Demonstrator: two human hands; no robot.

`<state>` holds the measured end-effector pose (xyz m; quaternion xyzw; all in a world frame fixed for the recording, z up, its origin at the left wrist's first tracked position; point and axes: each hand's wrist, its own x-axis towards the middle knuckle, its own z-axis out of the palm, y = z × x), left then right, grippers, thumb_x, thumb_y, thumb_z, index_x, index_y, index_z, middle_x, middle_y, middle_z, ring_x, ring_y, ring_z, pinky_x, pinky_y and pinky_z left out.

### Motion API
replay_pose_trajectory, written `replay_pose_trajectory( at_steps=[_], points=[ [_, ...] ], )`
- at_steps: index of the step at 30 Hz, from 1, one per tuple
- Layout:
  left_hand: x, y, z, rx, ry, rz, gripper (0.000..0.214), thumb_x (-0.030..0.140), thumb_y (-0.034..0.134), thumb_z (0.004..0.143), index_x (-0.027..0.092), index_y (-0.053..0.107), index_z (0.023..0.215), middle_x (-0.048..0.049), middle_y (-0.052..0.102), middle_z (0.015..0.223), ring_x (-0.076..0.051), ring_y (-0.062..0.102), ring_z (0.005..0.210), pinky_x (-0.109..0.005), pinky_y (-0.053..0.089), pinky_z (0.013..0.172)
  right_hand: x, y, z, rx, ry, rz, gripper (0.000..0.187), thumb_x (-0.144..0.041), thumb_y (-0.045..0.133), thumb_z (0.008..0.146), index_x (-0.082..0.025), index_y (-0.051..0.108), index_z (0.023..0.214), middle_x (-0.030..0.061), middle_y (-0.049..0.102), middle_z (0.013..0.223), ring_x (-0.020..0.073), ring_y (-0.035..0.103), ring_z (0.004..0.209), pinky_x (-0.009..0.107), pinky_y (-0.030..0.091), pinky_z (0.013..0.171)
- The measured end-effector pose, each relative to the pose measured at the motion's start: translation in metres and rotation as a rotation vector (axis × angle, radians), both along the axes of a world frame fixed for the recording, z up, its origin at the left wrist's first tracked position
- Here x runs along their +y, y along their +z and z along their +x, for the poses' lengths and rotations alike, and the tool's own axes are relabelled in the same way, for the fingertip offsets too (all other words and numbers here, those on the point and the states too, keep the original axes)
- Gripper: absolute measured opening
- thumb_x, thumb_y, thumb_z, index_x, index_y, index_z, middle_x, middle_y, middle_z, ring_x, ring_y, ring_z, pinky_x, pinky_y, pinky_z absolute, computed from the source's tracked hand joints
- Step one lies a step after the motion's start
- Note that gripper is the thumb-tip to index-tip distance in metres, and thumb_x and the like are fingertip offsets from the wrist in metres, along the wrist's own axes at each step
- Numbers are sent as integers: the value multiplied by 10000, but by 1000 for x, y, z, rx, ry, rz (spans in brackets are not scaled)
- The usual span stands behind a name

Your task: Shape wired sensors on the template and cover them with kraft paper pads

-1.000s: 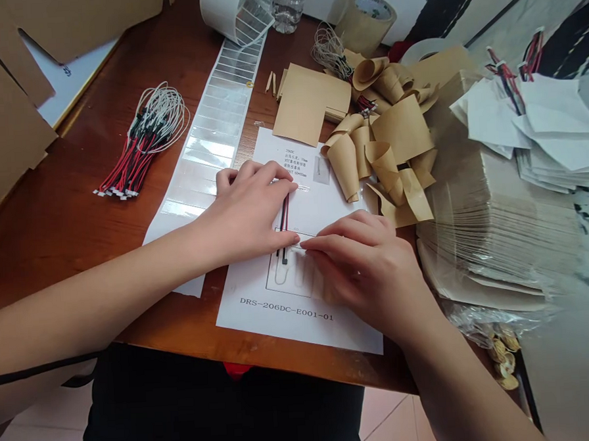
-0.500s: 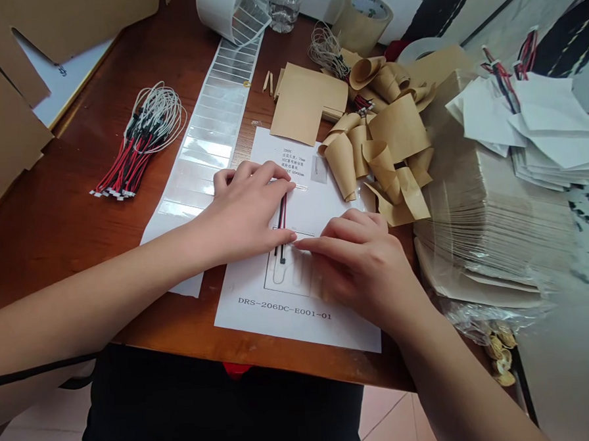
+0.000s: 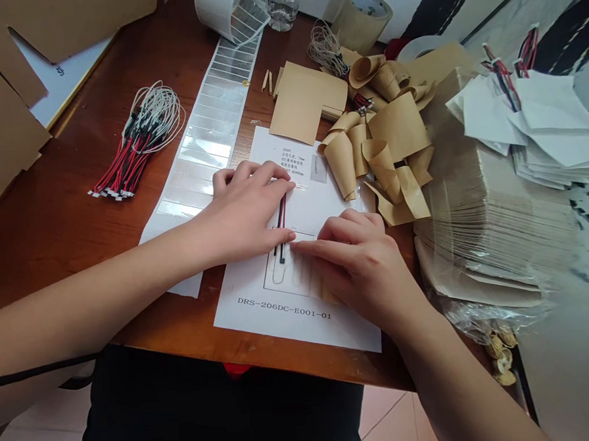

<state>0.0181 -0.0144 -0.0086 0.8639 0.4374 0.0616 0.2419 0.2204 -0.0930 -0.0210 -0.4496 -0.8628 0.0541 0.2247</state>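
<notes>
A white printed sheet [image 3: 249,295] lies on the table in front of me. On it is a wire lead [image 3: 281,214] with red and black strands and a black sleeved end, partly under my left hand. My left hand [image 3: 247,210] spreads over the lead, fingertips and thumb pressing on the sheet. Pale loops [image 3: 280,274] run inside the printed rectangle; whether they are wire or print is hard to tell. My right hand [image 3: 360,263] rests on the sheet's right side, its index finger reaching to the left thumb and its other fingers curled. What they hold is hidden.
A bundle of wire leads [image 3: 137,140] lies at left, beside a strip of clear labels [image 3: 206,139]. Brown paper squares [image 3: 301,108] and curled brown papers [image 3: 379,137] sit behind the sheet. A wrapped stack [image 3: 492,223] bearing white papers stands at right. A tape roll [image 3: 363,19] is behind.
My right hand has shifted very slightly left, its index fingertip now closer under the left thumb. My left hand and the wire lead stay in place.
</notes>
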Motion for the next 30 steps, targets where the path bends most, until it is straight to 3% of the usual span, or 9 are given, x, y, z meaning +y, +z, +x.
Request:
replay_pose_trajectory(
  at_steps=[7, 13, 18, 30],
  points=[
    [0, 1, 0, 15, 2, -5, 604, 443, 720, 857, 223, 583, 1402, -103, 485, 1555, -377, 356, 1433, -549, 211, 1154, 0, -2, 1, -17, -9, -5, 242, -147, 577, 1006, -249, 796, 1000, 17, 562, 735, 191, 467, 756, 371, 344, 758],
    [0, 2, -1, 2, -13, -7, 534, 455, 621, 911, 238, 588, 1398, -99, 479, 1558, -380, 347, 1440, -565, 220, 1146, -1, -2, 1, -37, -22, -5, 264, -119, 567, 999, -246, 798, 1012, 21, 558, 750, 193, 462, 764, 376, 330, 765],
    [-1, 3, 0, 27, -12, -5, 639, 458, 670, 842, 202, 570, 1419, -113, 475, 1552, -381, 341, 1445, -558, 216, 1163, -1, -3, 1, -42, -34, -7, 262, -137, 565, 1000, -257, 796, 1027, 23, 558, 754, 195, 462, 762, 376, 319, 754],
    [-1, 0, 1, 28, 3, 5, 630, 459, 683, 811, 208, 589, 1381, -110, 488, 1535, -380, 351, 1429, -559, 222, 1158, 4, 10, 4, 35, -15, -80, 212, -108, 571, 963, -194, 765, 967, 36, 633, 777, 185, 557, 734, 352, 418, 693]
  ],
)
